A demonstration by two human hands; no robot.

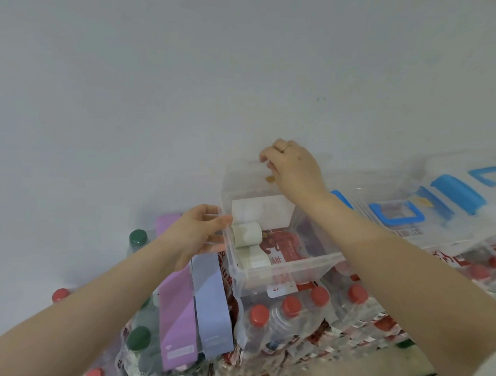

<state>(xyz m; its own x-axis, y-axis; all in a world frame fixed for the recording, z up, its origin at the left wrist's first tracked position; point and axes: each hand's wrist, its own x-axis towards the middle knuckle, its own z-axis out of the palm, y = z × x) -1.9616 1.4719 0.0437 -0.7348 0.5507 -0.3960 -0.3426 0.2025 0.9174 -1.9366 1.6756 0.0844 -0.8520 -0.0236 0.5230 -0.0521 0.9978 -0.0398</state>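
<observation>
Clear bin (287, 268) on bottled-water packs (292, 313), left hand (199, 232) grasping its left rim, right hand (294, 168) fingers curled at far rim, their grasp hidden

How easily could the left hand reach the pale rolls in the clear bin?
Probably yes: the left hand grips the clear bin's left wall beside the rolls, and the top looks open above them.

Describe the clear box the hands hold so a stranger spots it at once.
Find the red-capped bottles packed against the white wall. The clear box sits on them, left hand gripping its left rim, right hand pinching its far rim. Unlike the blue-latched boxes to its right, it is open and holds pale rolls.
</observation>
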